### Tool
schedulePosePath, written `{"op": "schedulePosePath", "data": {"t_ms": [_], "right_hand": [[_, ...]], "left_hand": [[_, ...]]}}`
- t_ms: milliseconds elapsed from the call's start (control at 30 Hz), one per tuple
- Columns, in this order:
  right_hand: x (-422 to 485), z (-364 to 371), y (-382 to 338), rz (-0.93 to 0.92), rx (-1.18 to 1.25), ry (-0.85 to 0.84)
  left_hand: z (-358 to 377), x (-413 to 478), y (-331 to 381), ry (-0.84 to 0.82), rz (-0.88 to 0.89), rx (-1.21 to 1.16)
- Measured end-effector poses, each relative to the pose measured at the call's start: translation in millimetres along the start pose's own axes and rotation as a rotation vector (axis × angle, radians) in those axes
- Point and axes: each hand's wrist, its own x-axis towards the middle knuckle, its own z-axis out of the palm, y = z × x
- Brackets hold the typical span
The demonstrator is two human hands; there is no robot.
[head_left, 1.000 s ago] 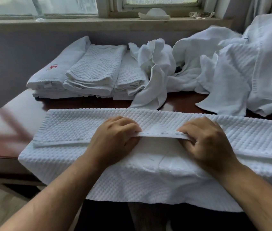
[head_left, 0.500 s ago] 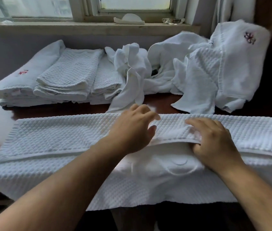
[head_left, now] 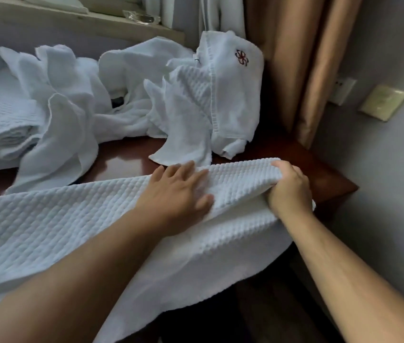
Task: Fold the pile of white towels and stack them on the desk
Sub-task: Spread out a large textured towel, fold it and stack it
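A white waffle-weave towel (head_left: 67,226) lies folded lengthwise across the front of the dark wooden desk (head_left: 319,169), its lower layer hanging over the front edge. My left hand (head_left: 178,194) rests flat on the towel's upper layer, fingers spread. At the towel's right end my right hand (head_left: 288,188) grips the folded edge and holds it lifted off the desk. Behind them lies a heap of unfolded white towels (head_left: 176,100), one bearing a red embroidered emblem. Folded towels (head_left: 0,122) are stacked at the far left.
Tan curtains (head_left: 302,65) hang at the back right, close to the desk's right corner. A wall socket and a beige switch plate (head_left: 382,102) sit on the grey wall to the right. A window sill (head_left: 77,18) runs behind the heap.
The view has swung to the right. Both hands have slid right along the towel; my right hand now grips and lifts its right end, while my left hand lies flat.
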Motion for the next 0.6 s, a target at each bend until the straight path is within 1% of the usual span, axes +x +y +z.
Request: {"op": "schedulePosePath", "data": {"t_ms": [67,133,200,267,333,400,533,567,600], "right_hand": [[9,0,4,-0.008,0.076,0.033],[16,-1,8,0.049,0.18,0.079],[21,-4,11,0.127,0.277,0.132],[24,-9,13,0.193,0.378,0.137],[27,-14,14,0.204,0.422,0.064],[31,-20,15,0.233,0.506,-0.028],[43,-36,12,0.46,0.944,-0.136],[46,-41,13,0.504,0.986,-0.176],[48,-45,13,0.524,0.965,-0.238]], "left_hand": [[-2,-3,-2,0.014,-0.003,-0.037],[-3,-6,-2,0.019,0.024,-0.056],[-5,-8,0,0.019,0.088,-0.076],[-7,-9,-1,0.004,0.167,-0.102],[-8,-10,0,-0.017,0.223,-0.106],[-9,-8,3,-0.017,0.22,-0.118],[-13,-7,12,0.007,0.244,-0.141],[-13,-8,14,0.026,0.265,-0.134],[-13,-9,15,0.049,0.287,-0.115]]}}
